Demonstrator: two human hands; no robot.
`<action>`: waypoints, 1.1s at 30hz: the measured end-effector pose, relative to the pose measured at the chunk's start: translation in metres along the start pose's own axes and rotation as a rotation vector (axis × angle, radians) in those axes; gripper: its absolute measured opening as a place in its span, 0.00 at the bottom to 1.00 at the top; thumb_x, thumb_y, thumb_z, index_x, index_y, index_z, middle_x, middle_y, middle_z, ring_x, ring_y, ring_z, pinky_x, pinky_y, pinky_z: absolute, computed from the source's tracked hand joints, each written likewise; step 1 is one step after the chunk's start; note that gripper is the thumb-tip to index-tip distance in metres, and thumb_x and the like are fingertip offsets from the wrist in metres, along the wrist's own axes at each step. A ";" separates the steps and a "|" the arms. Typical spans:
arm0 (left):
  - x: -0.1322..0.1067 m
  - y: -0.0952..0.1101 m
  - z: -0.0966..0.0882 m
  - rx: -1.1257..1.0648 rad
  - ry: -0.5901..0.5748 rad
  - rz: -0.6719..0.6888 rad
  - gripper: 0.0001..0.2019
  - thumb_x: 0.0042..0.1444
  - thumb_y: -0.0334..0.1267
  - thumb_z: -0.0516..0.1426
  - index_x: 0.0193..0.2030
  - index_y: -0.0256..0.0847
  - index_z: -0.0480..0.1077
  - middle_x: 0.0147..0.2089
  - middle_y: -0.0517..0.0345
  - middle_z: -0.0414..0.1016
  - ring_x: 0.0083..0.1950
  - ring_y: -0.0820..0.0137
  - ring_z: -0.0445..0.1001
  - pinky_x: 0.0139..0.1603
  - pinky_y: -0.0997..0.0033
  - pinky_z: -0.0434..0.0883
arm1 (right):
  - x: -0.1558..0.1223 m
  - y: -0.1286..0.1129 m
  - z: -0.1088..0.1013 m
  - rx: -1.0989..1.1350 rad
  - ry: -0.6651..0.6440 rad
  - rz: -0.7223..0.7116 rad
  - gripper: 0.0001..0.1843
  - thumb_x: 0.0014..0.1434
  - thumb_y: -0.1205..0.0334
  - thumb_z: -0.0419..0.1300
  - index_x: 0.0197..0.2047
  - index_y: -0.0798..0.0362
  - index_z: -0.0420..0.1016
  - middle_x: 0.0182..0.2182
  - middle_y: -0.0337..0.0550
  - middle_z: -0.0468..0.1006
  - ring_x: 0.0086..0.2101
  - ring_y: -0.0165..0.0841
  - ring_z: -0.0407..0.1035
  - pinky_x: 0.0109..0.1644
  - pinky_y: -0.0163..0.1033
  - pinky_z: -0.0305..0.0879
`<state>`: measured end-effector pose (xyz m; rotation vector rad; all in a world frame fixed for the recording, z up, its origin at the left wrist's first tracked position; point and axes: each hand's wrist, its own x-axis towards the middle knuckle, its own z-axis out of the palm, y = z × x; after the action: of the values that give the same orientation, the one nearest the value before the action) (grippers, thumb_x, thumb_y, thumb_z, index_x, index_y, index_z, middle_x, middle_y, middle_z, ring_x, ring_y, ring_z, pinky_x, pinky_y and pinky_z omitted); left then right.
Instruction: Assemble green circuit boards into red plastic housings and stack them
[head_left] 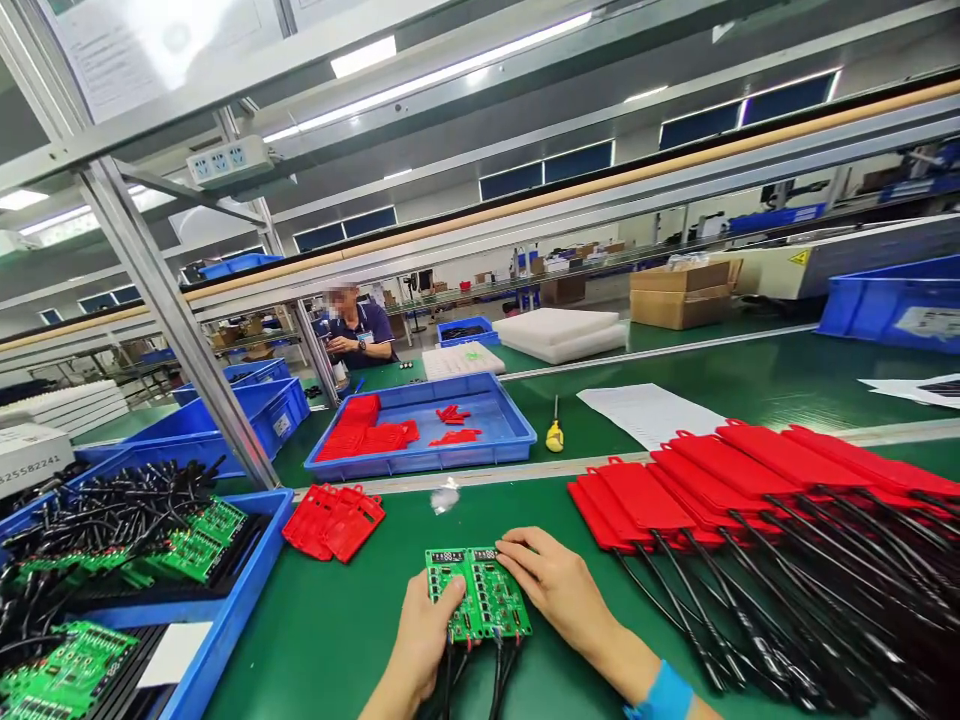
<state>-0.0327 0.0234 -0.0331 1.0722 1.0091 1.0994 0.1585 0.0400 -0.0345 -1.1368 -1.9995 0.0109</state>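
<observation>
Two green circuit boards (478, 592) lie side by side on the green table, with black cables running from their near edge toward me. My left hand (422, 638) grips the left board, thumb on top and cables under the palm. My right hand (559, 587) rests on the right edge of the right board, fingers curled over its far corner. A blue band is on my right wrist.
Red cases with black cables (757, 490) lie in a row at the right. A blue bin (150, 560) at the left holds green boards and black cables. Loose red covers (334, 520), a blue tray (420, 425), a yellow-handled screwdriver (554, 430) and a seated person (358, 330) are beyond.
</observation>
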 end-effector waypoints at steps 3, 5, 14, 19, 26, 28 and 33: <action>-0.004 -0.002 -0.001 0.051 0.015 0.082 0.23 0.50 0.51 0.61 0.40 0.29 0.71 0.33 0.49 0.76 0.32 0.69 0.72 0.33 0.72 0.71 | 0.000 -0.003 0.001 -0.128 0.007 -0.066 0.17 0.68 0.62 0.46 0.42 0.53 0.76 0.36 0.47 0.74 0.35 0.37 0.69 0.35 0.40 0.67; -0.006 -0.002 0.000 0.057 0.022 0.085 0.22 0.50 0.51 0.61 0.40 0.30 0.71 0.33 0.50 0.76 0.32 0.70 0.72 0.35 0.71 0.71 | 0.000 -0.005 0.002 -0.169 0.024 -0.088 0.16 0.68 0.63 0.46 0.40 0.54 0.75 0.34 0.46 0.74 0.33 0.37 0.68 0.34 0.40 0.65; -0.010 0.002 0.004 0.088 0.056 0.096 0.23 0.48 0.53 0.61 0.38 0.31 0.72 0.30 0.53 0.75 0.28 0.72 0.68 0.30 0.74 0.69 | 0.000 -0.005 0.005 0.021 0.067 0.011 0.13 0.66 0.61 0.50 0.36 0.53 0.74 0.33 0.44 0.74 0.35 0.35 0.69 0.38 0.39 0.65; -0.012 0.002 0.003 0.147 0.055 0.145 0.23 0.49 0.53 0.61 0.37 0.31 0.73 0.32 0.52 0.76 0.30 0.70 0.70 0.32 0.73 0.69 | 0.000 -0.008 0.002 0.138 0.076 0.127 0.12 0.65 0.58 0.52 0.33 0.51 0.73 0.32 0.42 0.74 0.34 0.36 0.69 0.37 0.40 0.65; -0.012 0.003 0.003 0.100 0.010 0.154 0.21 0.51 0.50 0.60 0.40 0.31 0.72 0.35 0.50 0.77 0.35 0.67 0.72 0.38 0.69 0.70 | 0.008 -0.018 -0.002 0.193 0.054 0.059 0.10 0.65 0.59 0.52 0.44 0.49 0.74 0.37 0.45 0.71 0.39 0.37 0.67 0.41 0.41 0.65; -0.011 0.001 0.002 0.127 0.008 0.170 0.20 0.51 0.49 0.60 0.40 0.31 0.72 0.35 0.50 0.76 0.35 0.67 0.72 0.38 0.69 0.70 | 0.013 -0.025 -0.001 0.162 0.038 -0.018 0.12 0.66 0.61 0.51 0.46 0.49 0.74 0.36 0.45 0.71 0.38 0.38 0.66 0.41 0.42 0.64; -0.007 -0.005 -0.001 0.240 0.043 0.205 0.19 0.52 0.49 0.59 0.37 0.31 0.72 0.31 0.52 0.74 0.32 0.68 0.69 0.34 0.71 0.68 | 0.028 -0.038 0.006 0.061 0.021 -0.102 0.11 0.65 0.61 0.52 0.41 0.52 0.77 0.32 0.45 0.72 0.33 0.37 0.65 0.36 0.42 0.59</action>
<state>-0.0339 0.0158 -0.0378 1.3748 1.1033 1.1908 0.1204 0.0391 -0.0060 -0.9912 -2.0229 0.0078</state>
